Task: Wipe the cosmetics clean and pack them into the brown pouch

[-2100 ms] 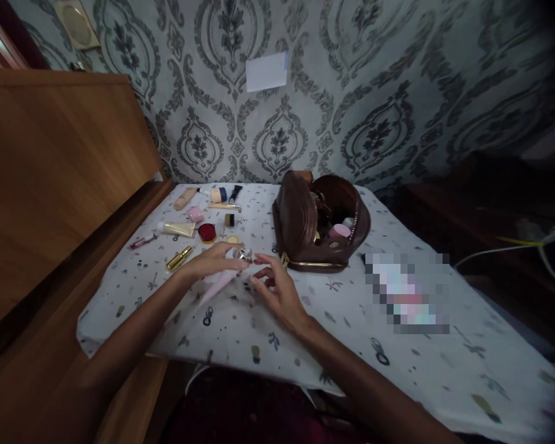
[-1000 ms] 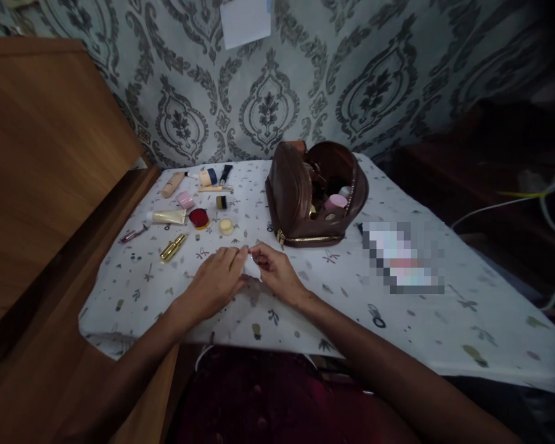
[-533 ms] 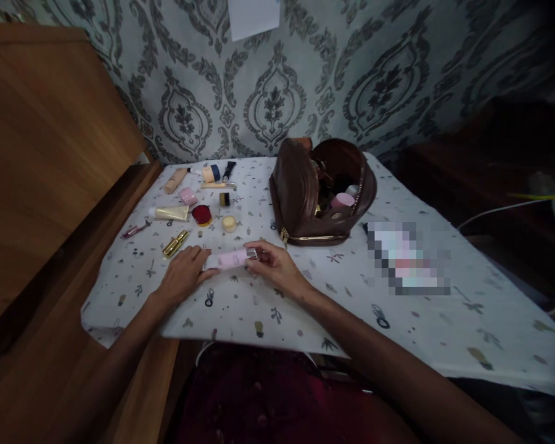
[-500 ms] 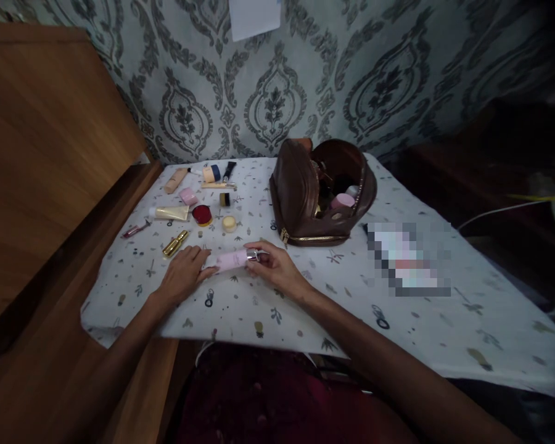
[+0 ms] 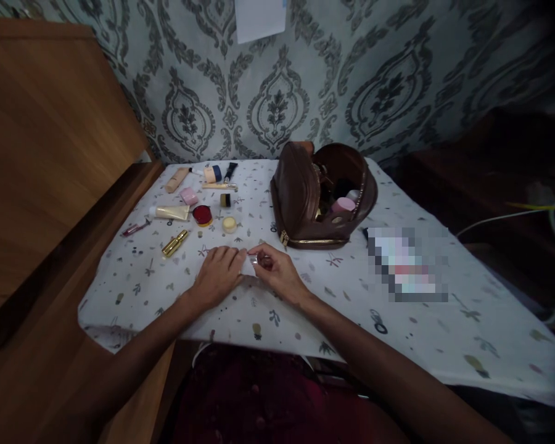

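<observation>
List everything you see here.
Tablecloth: 1, patterned white, underneath
Bag: 1, brown, back centre
Jar: 1, red, left of bag
Other cosmetics: about ten, mixed colours, around jar
Blurred rectangle: 1, multicoloured, right of bag
Held item: 1, pale and silver, front centre
Cabinet: 1, brown, far left
Wallpaper: 1, patterned grey, behind
Paper: 1, white, on wallpaper
Cables: count unclear, white, right
Garment: 1, dark red, bottom
Left hand: 1, bare, on held item
Right hand: 1, bare, on held item

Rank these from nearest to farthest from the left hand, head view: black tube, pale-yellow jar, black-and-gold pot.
From the left hand:
1. Pale-yellow jar, just ahead.
2. Black-and-gold pot, beyond the jar.
3. Black tube, farther back.
</observation>
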`<state>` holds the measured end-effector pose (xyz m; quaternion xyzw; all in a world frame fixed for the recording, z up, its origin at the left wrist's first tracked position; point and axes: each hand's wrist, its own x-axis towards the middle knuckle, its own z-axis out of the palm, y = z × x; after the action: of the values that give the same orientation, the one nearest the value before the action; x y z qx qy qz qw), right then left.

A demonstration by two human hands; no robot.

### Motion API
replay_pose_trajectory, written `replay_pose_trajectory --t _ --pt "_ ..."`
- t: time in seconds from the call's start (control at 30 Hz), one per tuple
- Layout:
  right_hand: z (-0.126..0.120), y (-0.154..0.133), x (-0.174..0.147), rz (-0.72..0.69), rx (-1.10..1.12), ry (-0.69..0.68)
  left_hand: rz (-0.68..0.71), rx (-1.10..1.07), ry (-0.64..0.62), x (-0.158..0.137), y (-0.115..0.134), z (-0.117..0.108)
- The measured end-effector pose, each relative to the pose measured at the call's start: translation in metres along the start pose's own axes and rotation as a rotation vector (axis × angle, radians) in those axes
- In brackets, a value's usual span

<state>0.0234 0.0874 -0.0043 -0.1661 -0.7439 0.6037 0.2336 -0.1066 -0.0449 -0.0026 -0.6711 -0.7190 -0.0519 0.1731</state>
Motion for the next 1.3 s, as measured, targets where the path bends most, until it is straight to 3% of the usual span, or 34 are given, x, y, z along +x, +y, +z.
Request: replay_pose_trajectory --t 0.23,0.43,0.6,0.7,0.87,0.93,1.0,1.1,1.2,1.3 --pt "0.001 0.003 0.0 0.046 0.026 -0.026 -0.084 -0.014 -0.08 -0.025 -0.04 -0.001" --pt "-0.001 0.004 0.004 0.09 0.125 -0.007 -0.072 -0.277 0.036 -0.035 -0.059 -0.002" --pt "0.0 0.002 0.006 0.216 0.286 -0.043 -0.07 -0.48 0.199 -0.027 -0.064 -0.01" --pt "0.001 -0.002 0.005 0.283 0.368 -0.062 -0.201 -0.491 0.32 -0.016 -0.064 -0.019" --pt "0.0 -0.011 0.001 0.329 0.528 -0.148 -0.565 -0.553 0.51 0.008 -0.063 -0.031" --pt "-0.001 -0.013 0.0 0.346 0.578 -0.229 -0.602 -0.545 0.574 0.016 -0.064 -0.034" --pt "-0.001 -0.014 -0.001 0.355 0.621 -0.281 -0.506 -0.447 0.559 0.023 -0.064 -0.036" --pt "0.0 -0.015 0.0 0.369 0.676 -0.257 -0.23 -0.202 0.441 0.029 -0.057 -0.041" --pt "0.0 -0.015 0.0 0.378 0.703 -0.216 -0.005 -0.064 0.336 0.033 -0.036 -0.042" --pt "0.001 -0.014 0.001 0.373 0.694 -0.205 0.117 -0.034 0.301 0.035 -0.014 -0.037"
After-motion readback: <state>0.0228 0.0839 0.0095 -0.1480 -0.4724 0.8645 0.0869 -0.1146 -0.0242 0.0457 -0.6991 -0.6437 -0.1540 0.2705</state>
